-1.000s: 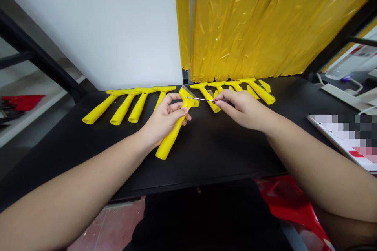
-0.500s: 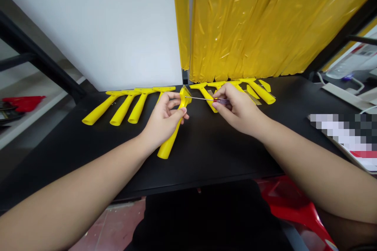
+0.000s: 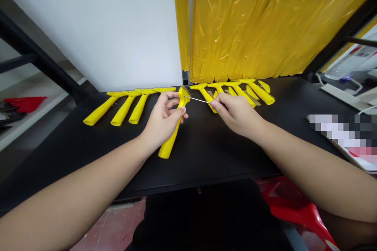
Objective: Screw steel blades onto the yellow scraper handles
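My left hand (image 3: 166, 115) is closed round a yellow plastic scraper (image 3: 169, 143), its head tilted up and its hollow handle pointing down toward me. In my right hand (image 3: 235, 111) is a screwdriver (image 3: 200, 99); the fingers wrap its grip and hide it. The thin metal shaft reaches left, and its tip meets the side of the scraper's head. Several similar yellow scrapers (image 3: 100, 110) lie in a row left of my left hand. More yellow scrapers (image 3: 260, 91) lie behind and beside my right hand, partly covered by it, among loose yellow pieces (image 3: 264, 85).
Everything lies on a black table (image 3: 220, 157). A white panel (image 3: 118, 27) and yellow plastic sheeting (image 3: 265, 19) rise along its back edge. At the right is a partly pixelated flat item (image 3: 347, 141). A red stool-like object (image 3: 294, 204) stands below the front edge.
My right hand has rolled over the screwdriver, so its purple grip is now covered. The tip stays at the scraper's head, and my left hand is nearly still.
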{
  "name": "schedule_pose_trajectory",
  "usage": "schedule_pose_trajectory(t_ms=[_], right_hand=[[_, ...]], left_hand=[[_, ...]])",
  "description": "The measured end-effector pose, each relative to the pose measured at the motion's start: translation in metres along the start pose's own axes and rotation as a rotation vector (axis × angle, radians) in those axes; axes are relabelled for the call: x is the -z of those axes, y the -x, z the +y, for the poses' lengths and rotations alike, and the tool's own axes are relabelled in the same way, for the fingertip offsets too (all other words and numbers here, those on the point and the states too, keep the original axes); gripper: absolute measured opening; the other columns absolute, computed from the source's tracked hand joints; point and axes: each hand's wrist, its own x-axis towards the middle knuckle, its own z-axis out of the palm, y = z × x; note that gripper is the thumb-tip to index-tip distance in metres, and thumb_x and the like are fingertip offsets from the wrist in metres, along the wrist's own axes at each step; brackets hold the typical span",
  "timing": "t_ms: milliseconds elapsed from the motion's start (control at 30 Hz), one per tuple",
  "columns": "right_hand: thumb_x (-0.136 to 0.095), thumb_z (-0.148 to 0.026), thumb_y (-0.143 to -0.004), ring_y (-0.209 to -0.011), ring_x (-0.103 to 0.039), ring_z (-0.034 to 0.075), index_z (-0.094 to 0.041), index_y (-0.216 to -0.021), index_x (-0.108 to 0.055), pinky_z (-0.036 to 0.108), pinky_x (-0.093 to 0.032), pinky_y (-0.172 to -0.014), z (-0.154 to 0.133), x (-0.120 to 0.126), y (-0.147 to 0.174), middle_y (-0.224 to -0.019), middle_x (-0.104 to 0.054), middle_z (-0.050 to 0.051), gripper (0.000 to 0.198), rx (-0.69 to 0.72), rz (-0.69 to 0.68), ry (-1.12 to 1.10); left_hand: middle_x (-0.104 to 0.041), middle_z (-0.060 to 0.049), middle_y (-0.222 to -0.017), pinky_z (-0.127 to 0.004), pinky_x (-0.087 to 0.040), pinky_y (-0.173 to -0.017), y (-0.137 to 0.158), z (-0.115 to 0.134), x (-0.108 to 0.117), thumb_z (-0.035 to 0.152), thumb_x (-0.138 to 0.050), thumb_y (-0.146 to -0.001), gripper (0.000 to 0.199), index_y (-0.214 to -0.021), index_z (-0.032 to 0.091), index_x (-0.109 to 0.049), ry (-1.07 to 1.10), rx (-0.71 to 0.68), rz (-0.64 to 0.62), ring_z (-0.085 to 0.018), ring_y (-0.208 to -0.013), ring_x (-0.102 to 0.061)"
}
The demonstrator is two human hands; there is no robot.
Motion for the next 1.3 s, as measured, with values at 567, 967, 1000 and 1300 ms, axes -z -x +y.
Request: schedule_pose_trajectory(t_ms=[567,967,1000,1300], right_hand=[[-0.048,-0.055,-0.110,-0.068,-0.051,0.019,-0.024,-0.091,-0.062,0.035,-0.039,-0.068,0.020,-0.003,-0.006,-0.072,-0.056,0.000,0.039,-0.153,-0.092,-0.218],[-0.043,-0.053,-0.112,-0.067,-0.050,0.018,-0.022,-0.085,-0.060,0.034,-0.037,-0.067,0.021,-0.003,-0.006,-0.071,-0.053,0.000,0.044,-0.144,-0.156,-0.246],[-0.050,-0.051,-0.109,-0.065,-0.048,0.017,-0.023,-0.093,-0.059,0.033,-0.037,-0.065,0.020,-0.002,-0.005,-0.072,-0.053,-0.002,0.034,-0.113,-0.167,-0.271],[-0.041,-0.050,-0.112,-0.067,-0.051,0.018,-0.022,-0.078,-0.058,0.034,-0.037,-0.067,0.026,-0.007,-0.006,-0.069,-0.054,0.001,0.048,-0.128,-0.117,-0.251]], left_hand=[[-0.067,-0.006,-0.119,-0.025,-0.057,-0.060,0.001,-0.003,0.002,0.014,-0.076,-0.089,0.032,-0.111,0.023,-0.055,-0.073,-0.051,-0.005,-0.012,-0.072,-0.073],[-0.067,-0.006,-0.119,-0.023,-0.057,-0.058,-0.001,-0.005,0.004,0.012,-0.074,-0.089,0.032,-0.114,0.021,-0.056,-0.082,-0.053,-0.008,-0.011,-0.070,-0.073],[-0.067,-0.006,-0.118,-0.023,-0.056,-0.058,-0.002,-0.006,0.004,0.011,-0.073,-0.089,0.032,-0.113,0.021,-0.056,-0.083,-0.056,-0.005,-0.011,-0.070,-0.073],[-0.066,-0.006,-0.119,-0.022,-0.057,-0.058,-0.002,-0.009,0.005,0.011,-0.074,-0.088,0.033,-0.113,0.022,-0.056,-0.105,-0.056,0.007,-0.011,-0.071,-0.073]])
